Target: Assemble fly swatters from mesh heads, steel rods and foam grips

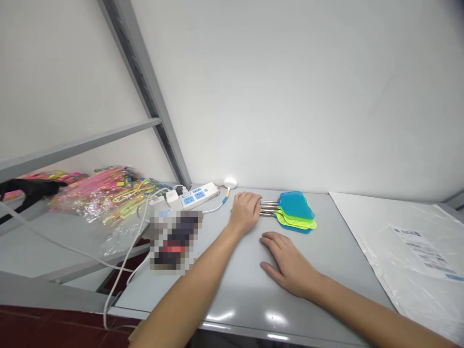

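Note:
A bunch of fly swatters (297,205) lies on the grey table (232,270), with blue and yellow-green mesh heads stacked and fanned toward the right. Their thin metal rods run left under my left hand (246,211), whose fingers are curled over the handles and hide most of them. Nearer the front, my right hand (286,263) rests low over the tabletop, just below the swatter heads. Its fingers are loosely bent, the thumb stands apart, and nothing shows between them.
White power strip (200,194) with plugs and cables sits at the back left, beside a small white round device (230,182). A blurred-out object (176,241) lies in front. Bagged colourful items (108,193) fill the left shelf. At right lies a large white plastic bag (406,241).

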A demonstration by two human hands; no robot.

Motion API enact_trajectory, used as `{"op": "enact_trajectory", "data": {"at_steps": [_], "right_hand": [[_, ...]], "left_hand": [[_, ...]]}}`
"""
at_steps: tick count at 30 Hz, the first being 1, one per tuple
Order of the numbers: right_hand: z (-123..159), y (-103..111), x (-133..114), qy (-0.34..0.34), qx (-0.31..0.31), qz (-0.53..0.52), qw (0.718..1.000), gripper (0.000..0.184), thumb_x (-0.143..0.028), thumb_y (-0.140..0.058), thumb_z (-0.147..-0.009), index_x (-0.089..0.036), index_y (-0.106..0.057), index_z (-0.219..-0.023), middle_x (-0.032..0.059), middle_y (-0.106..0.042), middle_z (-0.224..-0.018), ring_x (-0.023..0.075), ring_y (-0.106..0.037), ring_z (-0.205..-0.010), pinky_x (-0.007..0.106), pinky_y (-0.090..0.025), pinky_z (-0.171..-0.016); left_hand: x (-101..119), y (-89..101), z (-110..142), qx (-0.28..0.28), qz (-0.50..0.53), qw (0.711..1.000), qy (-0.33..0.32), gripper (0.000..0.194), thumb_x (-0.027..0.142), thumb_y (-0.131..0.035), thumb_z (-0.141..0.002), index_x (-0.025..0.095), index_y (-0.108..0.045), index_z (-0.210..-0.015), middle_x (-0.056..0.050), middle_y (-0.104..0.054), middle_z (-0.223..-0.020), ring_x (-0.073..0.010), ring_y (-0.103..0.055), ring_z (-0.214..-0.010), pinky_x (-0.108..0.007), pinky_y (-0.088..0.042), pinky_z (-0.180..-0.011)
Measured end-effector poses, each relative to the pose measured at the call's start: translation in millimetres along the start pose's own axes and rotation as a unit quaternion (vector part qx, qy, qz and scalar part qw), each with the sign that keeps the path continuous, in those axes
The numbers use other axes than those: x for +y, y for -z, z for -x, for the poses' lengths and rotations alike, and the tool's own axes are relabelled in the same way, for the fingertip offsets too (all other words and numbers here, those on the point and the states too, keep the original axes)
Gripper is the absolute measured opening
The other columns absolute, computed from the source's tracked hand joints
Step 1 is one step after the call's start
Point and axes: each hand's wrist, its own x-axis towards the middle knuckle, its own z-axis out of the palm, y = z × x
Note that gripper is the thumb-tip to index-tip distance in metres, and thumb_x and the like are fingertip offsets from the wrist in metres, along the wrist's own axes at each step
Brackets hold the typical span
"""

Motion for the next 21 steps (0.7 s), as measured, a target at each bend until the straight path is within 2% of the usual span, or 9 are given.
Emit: {"op": "enact_trajectory", "data": {"at_steps": [2,4,7,11,15,17,21], "right_hand": [[4.9,11.0,8.4,0.037,-0.064,-0.016,0.997,0.065,-0.047,-0.05,-0.094,-0.014,-0.037,-0.148,0.0178,-0.035,-0.155,0.0324,-0.03,-0.143,0.053,-0.029,-0.114],[5.9,25.7,20.6,0.082,-0.128,-0.023,0.988,0.076,-0.055,-0.048,-0.093,-0.017,-0.025,-0.155,0.0165,-0.024,-0.16,0.0327,-0.019,-0.148,0.056,-0.021,-0.117],[6.9,45.2,40.3,0.141,-0.186,-0.043,0.971,0.082,-0.058,-0.052,-0.091,-0.022,-0.018,-0.157,0.0138,-0.025,-0.16,0.0305,-0.018,-0.149,0.057,-0.014,-0.119],[11.6,50.2,57.2,0.157,-0.174,-0.07,0.97,0.077,-0.049,-0.056,-0.091,-0.026,-0.022,-0.156,0.0114,-0.033,-0.157,0.0277,-0.025,-0.147,0.055,-0.012,-0.119],[15.6,36.2,63.0,0.076,-0.118,-0.056,0.989,0.075,-0.048,-0.053,-0.093,-0.022,-0.023,-0.156,0.0117,-0.023,-0.161,0.0288,-0.022,-0.148,0.053,-0.019,-0.119],[16.8,30.3,65.6,0.043,-0.105,-0.055,0.992,0.076,-0.049,-0.049,-0.094,-0.018,-0.02,-0.156,0.0123,-0.019,-0.161,0.0295,-0.019,-0.148,0.052,-0.022,-0.119],[17.4,28.2,71.1,0.071,-0.107,-0.061,0.99,0.076,-0.046,-0.049,-0.095,-0.017,-0.016,-0.157,0.0113,-0.016,-0.162,0.0295,-0.015,-0.149,0.052,-0.021,-0.12]], "left_hand": [[4.8,-0.7,4.8,-0.026,0.029,0.998,-0.039,0.03,0.021,-0.035,-0.098,0.017,-0.062,-0.11,-0.01,-0.066,-0.103,-0.0231,-0.059,-0.1,-0.043,-0.044,-0.094],[13.9,-2.0,13.6,-0.065,0.057,0.992,-0.088,0.026,0.02,-0.039,-0.095,0.019,-0.064,-0.103,-0.008,-0.066,-0.096,-0.0214,-0.06,-0.094,-0.037,-0.048,-0.086],[30.5,-0.8,30.0,-0.127,0.09,0.975,-0.155,0.018,0.02,-0.047,-0.092,0.021,-0.065,-0.094,-0.004,-0.065,-0.093,-0.0179,-0.06,-0.09,-0.03,-0.049,-0.082],[44.0,6.2,44.3,-0.151,0.102,0.971,-0.154,0.025,0.017,-0.044,-0.094,0.02,-0.06,-0.113,-0.007,-0.062,-0.11,-0.0186,-0.057,-0.103,-0.031,-0.048,-0.093],[42.5,10.4,44.4,-0.169,0.124,0.974,-0.091,0.035,0.019,-0.046,-0.095,0.022,-0.051,-0.13,-0.007,-0.058,-0.125,-0.0206,-0.051,-0.118,-0.037,-0.043,-0.104],[40.0,11.2,41.5,-0.174,0.126,0.974,-0.067,0.037,0.021,-0.049,-0.095,0.023,-0.049,-0.132,-0.008,-0.055,-0.13,-0.0213,-0.048,-0.122,-0.039,-0.041,-0.107],[37.9,12.3,36.5,-0.198,0.118,0.972,-0.05,0.039,0.022,-0.052,-0.094,0.027,-0.051,-0.132,-0.006,-0.055,-0.131,-0.0221,-0.048,-0.123,-0.04,-0.042,-0.107]]}}
